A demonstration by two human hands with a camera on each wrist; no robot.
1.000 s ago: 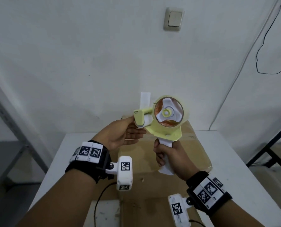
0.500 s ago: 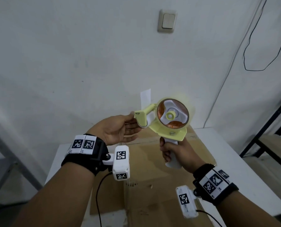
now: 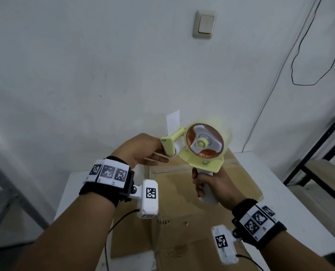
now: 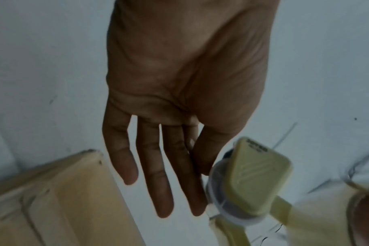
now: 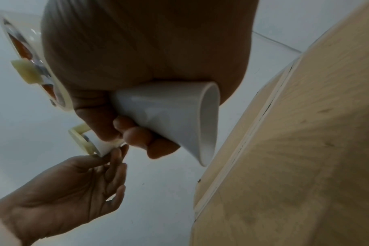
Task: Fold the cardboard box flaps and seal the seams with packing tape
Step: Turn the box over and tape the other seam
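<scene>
Head view: my right hand (image 3: 211, 184) grasps the tape dispenser (image 3: 200, 148) above the cardboard box (image 3: 182, 192).
Left wrist: left hand (image 4: 179, 83), fingers extended, touches its roller.
Right wrist: clenched on the handle.
Risk: tape sticking to my fingers.

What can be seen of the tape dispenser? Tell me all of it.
The tape dispenser is pale yellow plastic with a white handle and a white hub inside a roll of clear tape on an orange-brown core. The right hand grips the handle, holding the dispenser raised above the cardboard box, roll upward. The left hand touches the front roller end with its fingertips, other fingers straight. No tape reaches the box yet.
</scene>
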